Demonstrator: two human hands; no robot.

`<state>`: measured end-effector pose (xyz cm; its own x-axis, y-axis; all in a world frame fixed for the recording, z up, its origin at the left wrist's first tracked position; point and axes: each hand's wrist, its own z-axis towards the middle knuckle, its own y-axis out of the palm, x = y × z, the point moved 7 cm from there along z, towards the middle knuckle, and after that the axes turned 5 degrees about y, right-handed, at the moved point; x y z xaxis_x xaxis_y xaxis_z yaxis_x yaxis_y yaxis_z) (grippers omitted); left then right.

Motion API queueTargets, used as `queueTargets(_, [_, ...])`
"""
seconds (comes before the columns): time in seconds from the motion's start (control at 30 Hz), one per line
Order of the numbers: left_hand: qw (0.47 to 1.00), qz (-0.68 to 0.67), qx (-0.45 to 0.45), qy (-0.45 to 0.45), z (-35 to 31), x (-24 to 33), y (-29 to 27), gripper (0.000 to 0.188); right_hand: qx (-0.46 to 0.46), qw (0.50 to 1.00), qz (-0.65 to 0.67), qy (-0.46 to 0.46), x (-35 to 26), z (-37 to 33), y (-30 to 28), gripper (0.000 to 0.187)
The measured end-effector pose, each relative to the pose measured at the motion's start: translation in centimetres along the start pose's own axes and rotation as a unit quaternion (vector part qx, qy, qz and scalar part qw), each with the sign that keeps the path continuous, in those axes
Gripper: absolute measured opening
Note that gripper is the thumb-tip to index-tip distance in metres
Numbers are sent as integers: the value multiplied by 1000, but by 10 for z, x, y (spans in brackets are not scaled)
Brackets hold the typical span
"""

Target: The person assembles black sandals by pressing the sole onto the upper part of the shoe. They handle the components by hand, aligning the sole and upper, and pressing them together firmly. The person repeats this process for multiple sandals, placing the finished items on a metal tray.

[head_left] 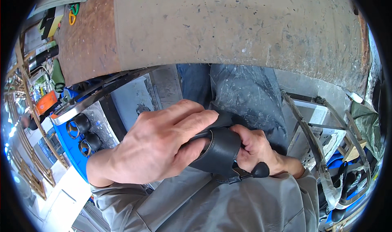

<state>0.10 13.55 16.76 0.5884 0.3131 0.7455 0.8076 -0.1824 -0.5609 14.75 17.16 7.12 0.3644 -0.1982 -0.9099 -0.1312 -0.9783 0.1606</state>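
Note:
A black leather sandal [222, 152] is held above my lap, close to my body. It has a wide smooth band, and a narrow strap [260, 170] with a rounded end and a small buckle hangs on the near side. My left hand [157, 140] grips it from the left. The fingers lie over the far part, and the thumb presses at the band's open edge. From the right, my right hand [254, 147] is closed around the other side, its thumb against the band. Both hands hide part of the sandal, including most of its sole.
A worn brown worktable [228, 27] spans the far side, with yellow-and-green-handled scissors [72, 16] at its left. More black sandals [83, 123] sit in a blue tray [67, 144] on the left. To the right stands a metal frame [304, 130], near dark items on blue.

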Motion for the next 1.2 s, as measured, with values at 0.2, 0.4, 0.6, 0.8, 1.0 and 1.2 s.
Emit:
queueTargets(0.2, [999,-8,-43,28,-5,6,1,48,-1,1000,0,2,-2,-3,2,29])
queueTargets(0.4, [888,-425,137,112,-40,4,6,113,57,963,263,-27,4,-12,-20,31])
queueTargets(0.6, [887,-209,369,182,-65,25,31,63,71,951,275,-120,5,-32,-25,25])
queueTargets(0.8, [862,-173,449,162,-92,42,38,53,78,975,195,-68,8,-54,-19,23])
queueTargets(1.0, [851,-97,492,157,-111,50,45,43,37,975,168,-140,15,-68,-7,30])
queueTargets(1.2, [787,37,585,192,-125,52,57,35,57,984,78,-148,-2,-67,19,30])
